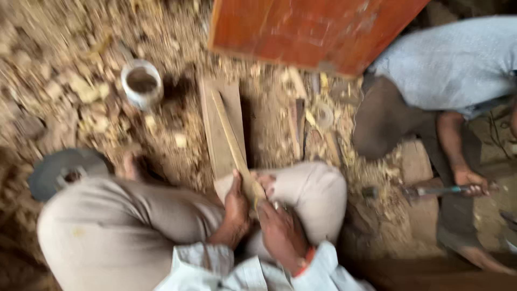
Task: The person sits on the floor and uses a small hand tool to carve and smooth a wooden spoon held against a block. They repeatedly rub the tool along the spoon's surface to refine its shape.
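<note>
Head view: a long pale wooden stick [232,141] slants from the far flat brown board [212,134] down to the knees, where the left hand [236,203] and right hand [277,229] both clamp its near end. The picture is blurred. On loose wood shavings [81,91] the stick could slip, and a co-worker's hammer [431,191] swings near on the right.

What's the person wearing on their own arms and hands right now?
Both hands, left hand and right hand, are bare, no gloves. Light, pale striped sleeves are pushed back from the wrists. An orange-red band circles the right wrist. The view is blurred.
</note>
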